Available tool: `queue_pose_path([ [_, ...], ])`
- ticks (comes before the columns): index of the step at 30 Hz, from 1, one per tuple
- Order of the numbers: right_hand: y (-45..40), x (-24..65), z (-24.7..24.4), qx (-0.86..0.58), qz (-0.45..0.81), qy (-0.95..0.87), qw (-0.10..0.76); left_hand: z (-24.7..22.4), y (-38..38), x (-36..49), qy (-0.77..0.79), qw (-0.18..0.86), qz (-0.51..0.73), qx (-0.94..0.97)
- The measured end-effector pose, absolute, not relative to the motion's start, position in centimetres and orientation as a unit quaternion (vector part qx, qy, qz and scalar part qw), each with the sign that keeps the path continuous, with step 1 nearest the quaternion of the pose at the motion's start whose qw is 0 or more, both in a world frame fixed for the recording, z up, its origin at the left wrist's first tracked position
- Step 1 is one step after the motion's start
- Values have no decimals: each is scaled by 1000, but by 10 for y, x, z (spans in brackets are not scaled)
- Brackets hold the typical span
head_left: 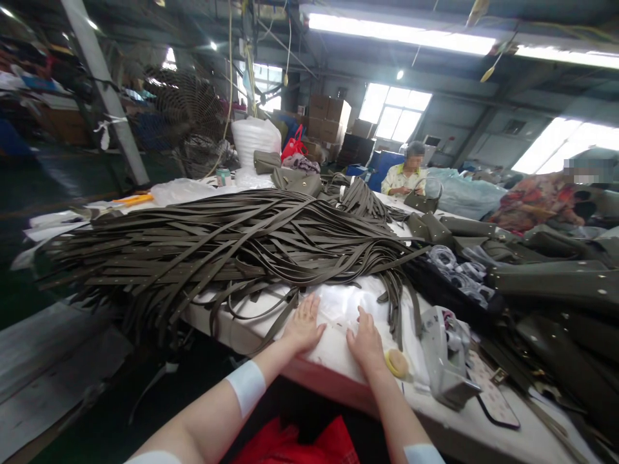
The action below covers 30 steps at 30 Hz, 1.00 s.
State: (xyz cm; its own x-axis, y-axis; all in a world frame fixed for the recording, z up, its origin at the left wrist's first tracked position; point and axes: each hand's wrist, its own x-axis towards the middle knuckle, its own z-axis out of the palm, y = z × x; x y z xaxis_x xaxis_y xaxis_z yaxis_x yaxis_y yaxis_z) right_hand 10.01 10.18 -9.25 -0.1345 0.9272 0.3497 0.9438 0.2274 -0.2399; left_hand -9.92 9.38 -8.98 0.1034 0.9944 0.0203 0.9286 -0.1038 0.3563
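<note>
My left hand (304, 324) lies on the white table covering (333, 357) near the front edge, fingers stretched forward and nothing in it. To its right, my right hand (365, 335) rests by a clear plastic sheet (345, 299) with its fingers apart, also holding nothing. A large heap of dark olive straps (242, 238) spreads across the table just beyond both hands, some ends hanging over the front edge. Beside my right wrist sits a small yellow roll of tape (396, 364).
A grey tape dispenser (447, 361) and a phone in a patterned case (491, 393) lie at the right. Dark bags (556, 283) pile up beyond them. Two people sit across the table. A large fan (186, 106) stands at the back left.
</note>
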Motion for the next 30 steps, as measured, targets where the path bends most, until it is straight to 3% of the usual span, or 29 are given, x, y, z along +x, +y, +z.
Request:
queue_pose_path([
  [4,105,97,-88,-673,-28,-728,128,-92,94,-100,657,122,120,735],
  [16,69,83,-64,-571,3,-795,205,-99,92,-103,637,80,218,735],
  [25,-11,82,-23,-506,252,-793,226,-107,90,-107,613,49,276,739],
  [30,-24,110,-30,-492,300,-781,241,-100,86,-108,609,32,269,745],
])
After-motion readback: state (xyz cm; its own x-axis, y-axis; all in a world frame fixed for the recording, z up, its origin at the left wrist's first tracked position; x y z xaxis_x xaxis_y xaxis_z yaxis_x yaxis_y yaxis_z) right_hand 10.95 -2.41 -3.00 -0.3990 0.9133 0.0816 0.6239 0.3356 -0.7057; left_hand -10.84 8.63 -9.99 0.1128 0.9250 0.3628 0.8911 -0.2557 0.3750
